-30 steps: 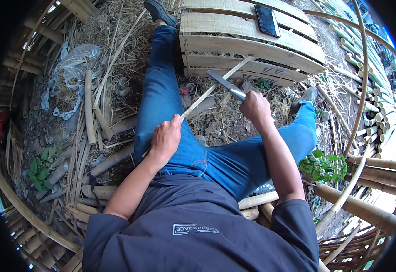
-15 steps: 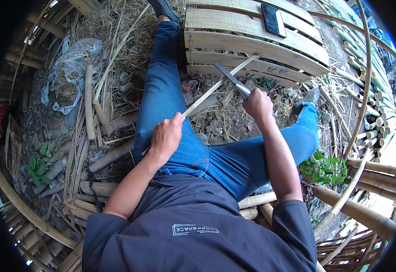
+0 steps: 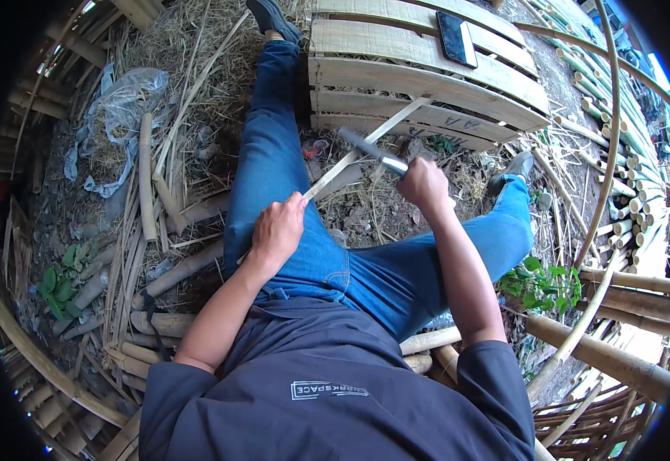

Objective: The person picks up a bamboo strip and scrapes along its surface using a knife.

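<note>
Left hand [image 3: 277, 234]: I see it closed on the pale strip [image 3: 331, 177].
Right hand [image 3: 425, 184]: grips the knife [image 3: 373, 150], blade crossing the strip.
Strip: slants from left thigh [image 3: 262, 169] toward crate [image 3: 381, 40].
Progress: already slender; I can't tell what's left.

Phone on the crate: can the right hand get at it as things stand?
Probably not without freeing its grip: the right hand holds a metal tool, though nothing covers the phone atop the crate.

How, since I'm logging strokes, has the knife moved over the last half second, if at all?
Yes: judged against the slatted crate, the knife has shifted toward the picture's lower left.
</note>
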The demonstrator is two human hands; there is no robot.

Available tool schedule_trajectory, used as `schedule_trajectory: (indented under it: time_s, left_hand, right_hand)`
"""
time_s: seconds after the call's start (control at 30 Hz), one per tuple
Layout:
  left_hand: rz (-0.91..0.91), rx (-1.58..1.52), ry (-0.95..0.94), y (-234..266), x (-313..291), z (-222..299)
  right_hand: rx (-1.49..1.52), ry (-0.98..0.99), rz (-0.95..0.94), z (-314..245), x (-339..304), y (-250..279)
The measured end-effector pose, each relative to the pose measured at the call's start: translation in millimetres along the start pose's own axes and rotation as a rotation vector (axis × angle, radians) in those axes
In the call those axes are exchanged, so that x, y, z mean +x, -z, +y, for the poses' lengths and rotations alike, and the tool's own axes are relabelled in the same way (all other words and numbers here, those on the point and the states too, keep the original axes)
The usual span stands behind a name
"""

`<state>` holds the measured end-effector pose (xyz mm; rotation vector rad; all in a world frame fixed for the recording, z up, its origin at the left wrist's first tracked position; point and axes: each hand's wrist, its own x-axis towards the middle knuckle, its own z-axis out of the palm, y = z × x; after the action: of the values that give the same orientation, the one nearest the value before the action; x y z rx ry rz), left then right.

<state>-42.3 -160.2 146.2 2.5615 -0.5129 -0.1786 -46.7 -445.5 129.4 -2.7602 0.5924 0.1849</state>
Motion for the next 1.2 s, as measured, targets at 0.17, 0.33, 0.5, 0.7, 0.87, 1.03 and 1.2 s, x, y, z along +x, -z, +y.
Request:
schedule_trajectory:
  time_s: [0.17, 0.33, 0.5, 0.7, 0.87, 1.03, 1.2]
  left_hand:
    - [-0.041, -0.082, -0.012, 3.2, -0.2, -10.2]
    - [-0.064, -0.097, -0.016, 4.3, -0.3, -8.6]
    - [-0.037, -0.025, 0.017, 4.2, -5.0, -3.1]
    - [-0.004, -0.037, -0.005, 2.8, -0.3, -6.2]
    - [-0.183, -0.262, -0.025, 6.2, 13.8, -26.6]
    - [-0.277, -0.353, 0.04, 3.9, 15.7, -31.0]
    - [-0.278, -0.36, 0.036, -0.3, 16.0, -33.8]
  right_hand:
    - [-0.072, 0.106, -0.085, 2.9, -1.6, 0.3]
    - [0.029, -0.092, 0.111, 9.8, 16.8, 5.0]
    - [-0.107, 0.073, 0.016, 4.0, -3.8, 13.4]
    - [0.037, 0.005, 0.031, 10.8, 5.6, 18.2]
    - [-0.017, 0.159, 0.05, 1.0, -6.1, -4.9]
    - [0.123, 0.282, -0.075, -21.2, -35.4, -18.5]
    - [0.072, 0.295, -0.131, -18.2, -24.5, -46.8]
